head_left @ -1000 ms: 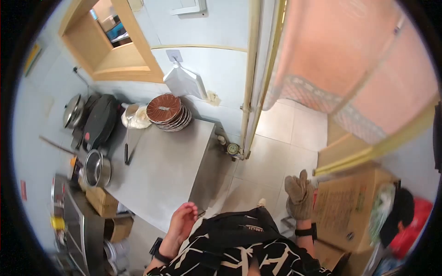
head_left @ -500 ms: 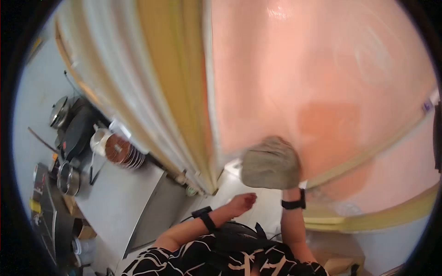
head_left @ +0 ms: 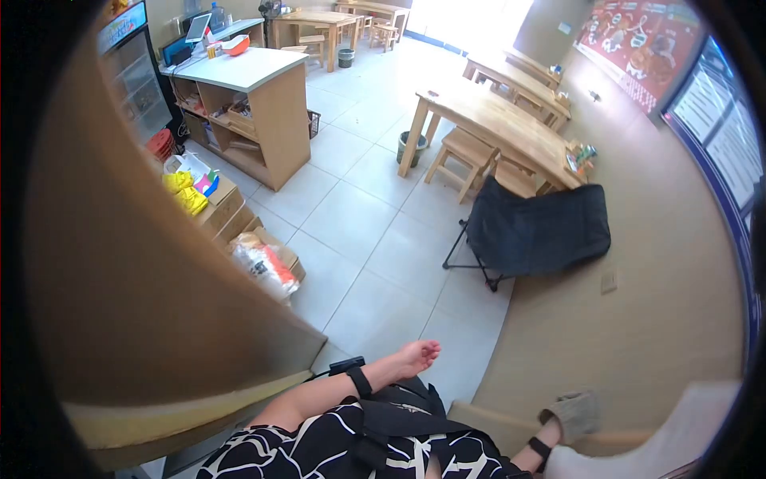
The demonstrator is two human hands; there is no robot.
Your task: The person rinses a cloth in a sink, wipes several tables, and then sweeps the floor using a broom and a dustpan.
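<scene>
My left hand [head_left: 419, 358] is held in front of my body over the tiled floor, palm turned up. Its fingers are loosely curled, and nothing lies in them. Low on the right, my right hand is hidden behind a grey-brown cloth [head_left: 578, 415] that hangs over its fingers. Only the wrist with its black band [head_left: 539, 449] shows behind the cloth. A white curtain-like sheet [head_left: 678, 435] is close by that arm, its edge blurred.
A black folding chair [head_left: 536, 227] stands ahead on the right beside a wooden table [head_left: 495, 132] with stools. On the left are a counter [head_left: 263, 68], cardboard boxes [head_left: 219, 209] and a plastic bag [head_left: 267, 267]. A brown curtain [head_left: 171, 311] fills the near left.
The view has passed from the kitchen side through the curtain into the dining room. My right hand with the cloth has moved down and right; my left hand stays in front of my body.
</scene>
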